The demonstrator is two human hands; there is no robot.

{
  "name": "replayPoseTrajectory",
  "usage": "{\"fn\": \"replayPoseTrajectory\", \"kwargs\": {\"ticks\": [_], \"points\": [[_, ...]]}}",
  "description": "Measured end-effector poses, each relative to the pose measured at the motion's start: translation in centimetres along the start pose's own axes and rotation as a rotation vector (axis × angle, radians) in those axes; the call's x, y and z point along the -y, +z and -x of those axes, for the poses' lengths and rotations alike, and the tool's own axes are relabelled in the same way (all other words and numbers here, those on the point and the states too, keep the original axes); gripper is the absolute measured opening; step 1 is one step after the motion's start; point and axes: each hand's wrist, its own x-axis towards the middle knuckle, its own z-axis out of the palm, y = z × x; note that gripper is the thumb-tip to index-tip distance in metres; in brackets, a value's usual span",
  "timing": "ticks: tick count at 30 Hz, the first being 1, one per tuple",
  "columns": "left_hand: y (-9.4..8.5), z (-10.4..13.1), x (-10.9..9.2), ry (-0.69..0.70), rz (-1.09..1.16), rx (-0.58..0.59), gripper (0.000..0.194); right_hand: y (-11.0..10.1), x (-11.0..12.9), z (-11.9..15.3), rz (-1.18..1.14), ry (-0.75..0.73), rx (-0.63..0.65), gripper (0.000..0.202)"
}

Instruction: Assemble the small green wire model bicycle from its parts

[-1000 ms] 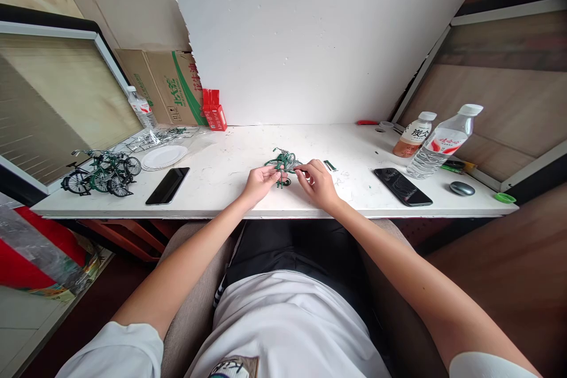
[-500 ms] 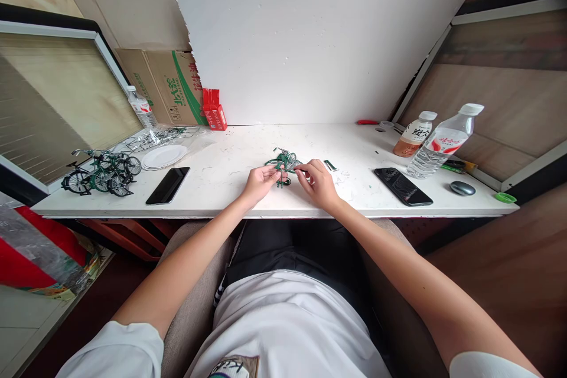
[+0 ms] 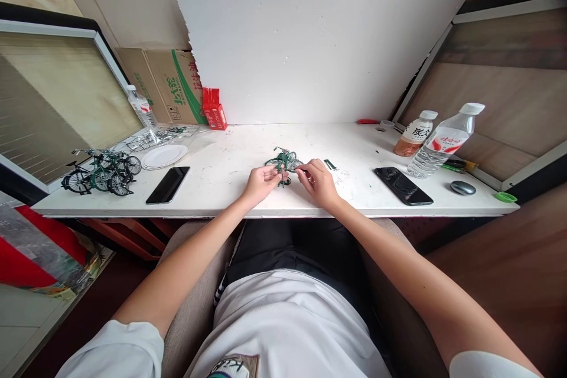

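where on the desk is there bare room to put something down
Between the left phone and left hand, and between the green model and the white board behind. Right hand to right phone is mostly bare too. Crowded: left end, with model bicycles and plate; right end, with bottles and mouse.

1. Near the table's (image 3: 221, 189) front edge, left hand (image 3: 260, 185) and right hand (image 3: 319, 185) hide parts of the green model bicycle (image 3: 286, 159).
2. At the left front corner, we cannot count the overlapping bicycles (image 3: 101, 178).
3. Toward the right edge, the large bottle (image 3: 443, 144) partly covers a packet (image 3: 468, 166).
4. We see the shirt patch (image 3: 234, 366) cut off below.
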Motion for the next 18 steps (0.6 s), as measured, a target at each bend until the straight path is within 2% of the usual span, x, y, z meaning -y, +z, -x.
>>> {"fn": "replayPoseTrajectory", "kwargs": {"ticks": [18], "points": [[-0.20,-0.19,0.39,-0.045,0.091,0.006,0.059,0.08,-0.15,0.04,-0.007,-0.004,-0.006,0.025]]}}
